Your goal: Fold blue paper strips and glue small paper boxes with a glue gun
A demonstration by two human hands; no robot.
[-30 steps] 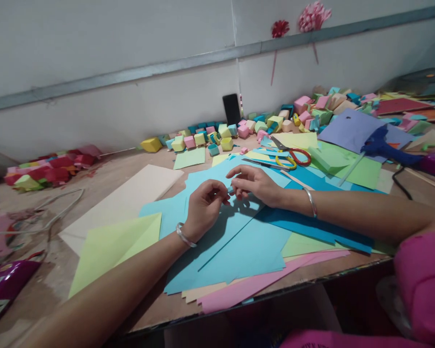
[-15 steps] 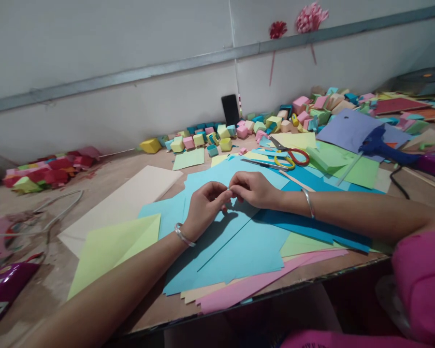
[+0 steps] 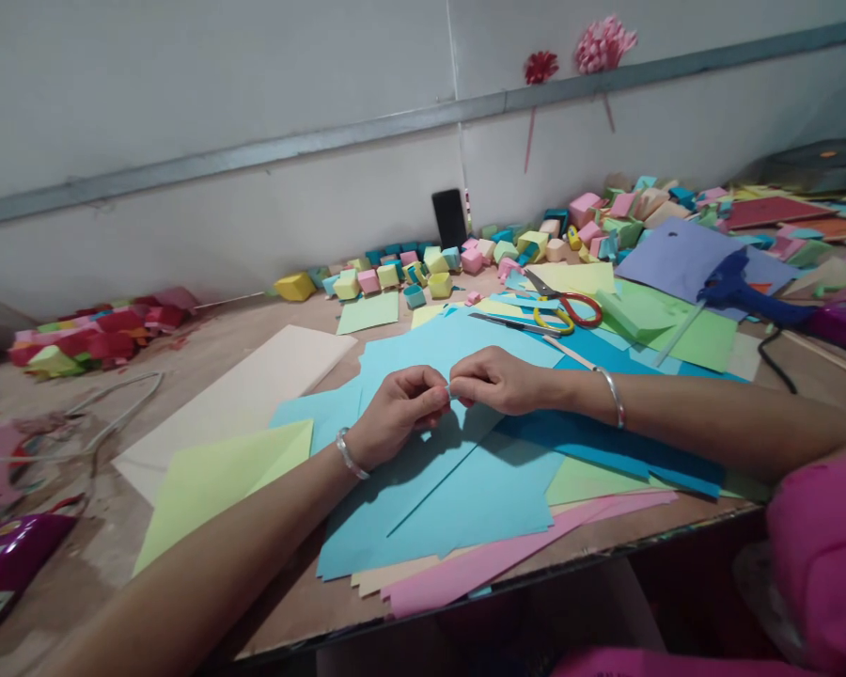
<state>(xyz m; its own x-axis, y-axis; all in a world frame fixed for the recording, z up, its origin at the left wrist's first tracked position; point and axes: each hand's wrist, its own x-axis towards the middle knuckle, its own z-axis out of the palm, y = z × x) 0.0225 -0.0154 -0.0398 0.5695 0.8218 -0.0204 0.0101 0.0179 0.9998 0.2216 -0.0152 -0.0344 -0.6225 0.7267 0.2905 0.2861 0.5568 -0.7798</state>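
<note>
My left hand and my right hand meet fingertip to fingertip above overlapping light blue paper sheets. Both are closed in a pinch. Between them shows a sliver of a small light blue paper piece; the fingers hide most of it. Darker blue paper lies under my right wrist. Beyond that hand are scissors with red and yellow handles. A yellow-green sheet rests beside my left forearm.
Small folded paper boxes line the wall, with a phone propped behind them. At right lies a blue glue gun on a purple sheet. Red paper pieces, a white cable and a purple power strip are at left.
Both hands have shifted slightly toward me and turned, and a bit of light blue paper now shows between the fingertips. The sheets and tools stay where they were.
</note>
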